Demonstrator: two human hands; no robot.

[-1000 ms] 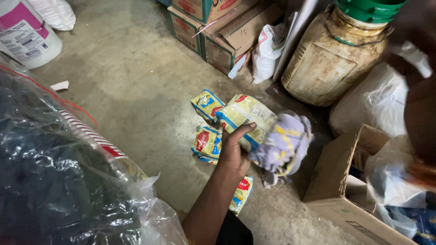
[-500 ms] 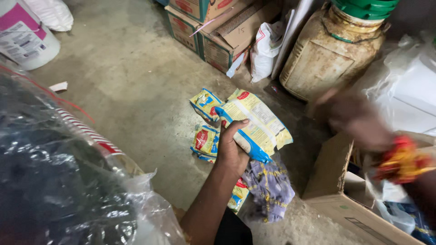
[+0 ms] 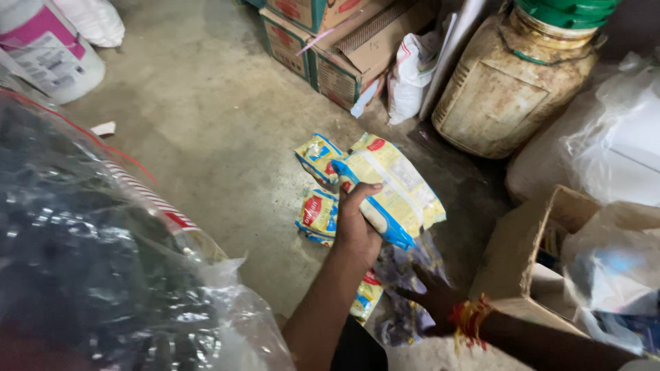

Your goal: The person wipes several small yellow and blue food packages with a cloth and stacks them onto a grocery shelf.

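My left hand (image 3: 357, 230) grips a large yellow packet (image 3: 402, 189) with a blue edge, held a little above the concrete floor. Below it my right hand (image 3: 433, 299), with a red thread band at the wrist, reaches in from the right. Its fingers are spread on a crumpled clear bag with purple contents (image 3: 399, 326) lying on the floor. Small yellow packets lie on the floor around my left hand: one behind it (image 3: 317, 156), one to its left (image 3: 318, 214) and one partly hidden under my forearm (image 3: 368, 297).
A big clear plastic sack (image 3: 103, 261) fills the left foreground. A stained jar with a green lid (image 3: 509, 89) and cardboard boxes (image 3: 330, 41) stand at the back. An open carton (image 3: 529, 254) and white plastic bags (image 3: 605, 137) crowd the right. A white tub (image 3: 48, 48) sits far left.
The purple bag went from my raised right hand down to the floor. My right hand swung away to the right, then came in low onto that bag. The left hand kept the yellow packet.
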